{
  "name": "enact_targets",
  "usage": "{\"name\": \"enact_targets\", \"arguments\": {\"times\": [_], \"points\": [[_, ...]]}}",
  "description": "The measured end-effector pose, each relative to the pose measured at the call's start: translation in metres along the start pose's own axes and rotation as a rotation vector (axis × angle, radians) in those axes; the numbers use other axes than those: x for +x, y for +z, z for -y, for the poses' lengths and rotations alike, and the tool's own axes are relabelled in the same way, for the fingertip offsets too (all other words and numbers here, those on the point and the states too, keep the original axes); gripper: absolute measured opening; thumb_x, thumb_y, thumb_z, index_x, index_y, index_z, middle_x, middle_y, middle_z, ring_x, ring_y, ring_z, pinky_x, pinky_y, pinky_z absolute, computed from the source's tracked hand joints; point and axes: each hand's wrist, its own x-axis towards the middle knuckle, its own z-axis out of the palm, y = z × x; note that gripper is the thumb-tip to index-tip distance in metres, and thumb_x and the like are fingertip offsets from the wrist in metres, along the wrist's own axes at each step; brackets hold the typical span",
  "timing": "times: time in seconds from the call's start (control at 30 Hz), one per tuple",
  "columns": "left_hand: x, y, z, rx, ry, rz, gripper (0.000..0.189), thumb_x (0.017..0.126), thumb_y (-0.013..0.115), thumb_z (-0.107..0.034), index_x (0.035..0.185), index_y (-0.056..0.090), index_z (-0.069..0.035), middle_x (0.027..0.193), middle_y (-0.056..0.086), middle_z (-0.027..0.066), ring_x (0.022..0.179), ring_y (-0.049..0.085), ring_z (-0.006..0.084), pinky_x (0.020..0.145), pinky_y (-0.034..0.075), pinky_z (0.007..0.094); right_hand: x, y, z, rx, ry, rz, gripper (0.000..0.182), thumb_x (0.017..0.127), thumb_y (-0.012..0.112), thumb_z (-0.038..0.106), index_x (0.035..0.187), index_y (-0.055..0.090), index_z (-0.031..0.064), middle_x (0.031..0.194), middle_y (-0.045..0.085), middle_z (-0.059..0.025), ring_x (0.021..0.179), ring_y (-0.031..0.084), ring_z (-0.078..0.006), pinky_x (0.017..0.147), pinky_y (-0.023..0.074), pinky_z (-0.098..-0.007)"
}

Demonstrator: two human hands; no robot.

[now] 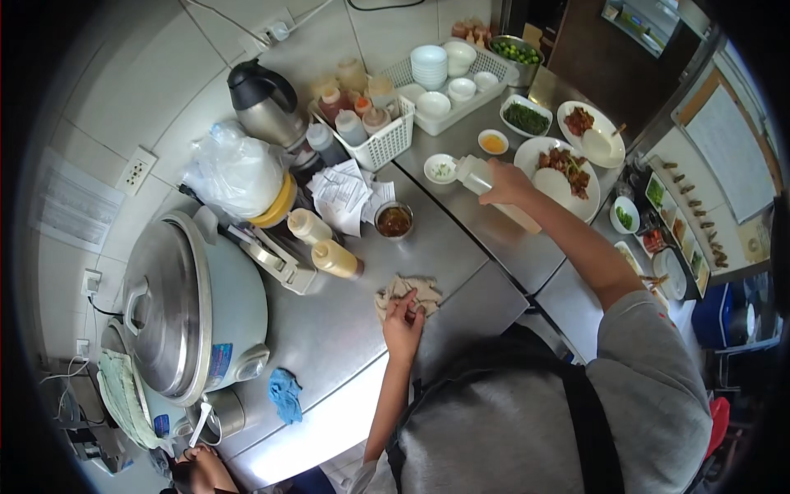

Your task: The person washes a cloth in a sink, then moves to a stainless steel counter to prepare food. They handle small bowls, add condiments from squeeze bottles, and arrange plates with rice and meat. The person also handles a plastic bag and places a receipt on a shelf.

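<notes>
My right hand (511, 182) grips a clear plastic squeeze bottle (476, 173) of pale liquid. The bottle is tilted, its upper end beside a small white dish (435, 175) holding chopped green bits. Whether liquid flows out is too small to see. Over a crumpled beige cloth (389, 295) on the steel counter, my left hand (404, 321) rests with bent fingers; whether it pinches the cloth is unclear. Near the right hand lie a dish of yellow sauce (493, 142) and an oval plate (592, 209) with rice and browned meat.
A glass of brown liquid (394, 221), two sauce bottles (336, 259) and paper slips (339, 191) stand left of centre. A large rice cooker (237, 309) fills the left side. Behind are a bottle basket (395, 139) and a bowl tray (441, 123). Another person's hand (200, 454) shows bottom left.
</notes>
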Motion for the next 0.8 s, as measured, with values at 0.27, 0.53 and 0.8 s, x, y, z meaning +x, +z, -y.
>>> {"name": "enact_targets", "arguments": {"times": [0.27,0.53,0.8], "points": [[0.000,-0.001,0.002,0.002,-0.002,0.016,0.038,0.073,0.066,-0.004,0.110,0.064,-0.009,0.081,0.053,0.0049,0.058,0.054,0.0119,0.058,0.047,0.0252,0.012,0.024,-0.001,-0.254,0.035,0.001,0.073,0.047,0.078,0.031,0.108,0.051,0.0021,0.093,0.064,-0.0130,0.086,0.064,-0.0279,0.075,0.0527,-0.0369],[-0.003,0.001,0.003,-0.005,-0.009,-0.031,0.036,0.073,0.067,-0.006,0.108,0.065,-0.011,0.083,0.053,0.0049,0.058,0.056,0.0128,0.058,0.048,0.0260,0.038,0.013,0.016,-0.502,-0.013,0.113,0.053,0.047,0.077,0.022,0.094,0.061,0.0037,0.087,0.065,-0.0120,0.082,0.065,-0.0251,0.072,0.0528,-0.0335],[-0.004,0.002,0.005,-0.053,0.009,-0.056,0.034,0.074,0.067,-0.006,0.107,0.066,-0.010,0.080,0.053,0.0037,0.059,0.054,0.0104,0.056,0.046,0.0236,0.041,-0.002,0.039,-0.653,-0.046,0.114,0.041,0.052,0.080,0.016,0.089,0.067,0.0050,0.091,0.066,-0.0098,0.086,0.065,-0.0222,0.074,0.0527,-0.0329]]}}
